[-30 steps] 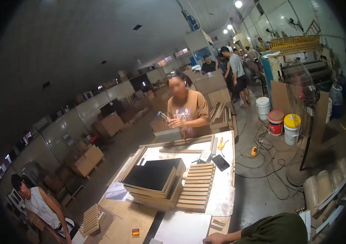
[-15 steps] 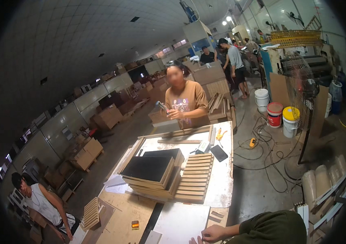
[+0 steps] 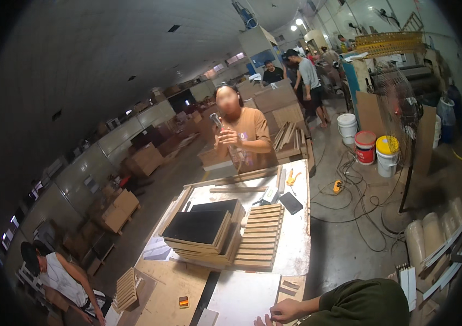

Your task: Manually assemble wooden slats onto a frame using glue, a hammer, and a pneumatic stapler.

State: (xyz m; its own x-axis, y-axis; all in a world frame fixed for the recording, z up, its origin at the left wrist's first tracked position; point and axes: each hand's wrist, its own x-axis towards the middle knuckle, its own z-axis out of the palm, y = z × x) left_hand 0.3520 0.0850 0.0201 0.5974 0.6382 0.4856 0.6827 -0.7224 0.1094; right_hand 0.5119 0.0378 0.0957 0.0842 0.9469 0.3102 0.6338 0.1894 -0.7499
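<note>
Head cam | R hand [image 3: 286, 311] close by L hand [image 3: 264, 321], fingers bent, grip: can't tell | wht panel [image 3: 244, 293] flat on bench [image 3: 168, 290], nr edge by hands | tip: steady panel w/ L, keep R light

Dark olive-green sleeve [image 3: 364, 303] (loose, creased)

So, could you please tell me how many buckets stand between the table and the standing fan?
3: a white bucket at left, a red bucket in the middle, and a yellow-lidded bucket at right, nearest the standing fan. Others may be hidden behind.
</note>
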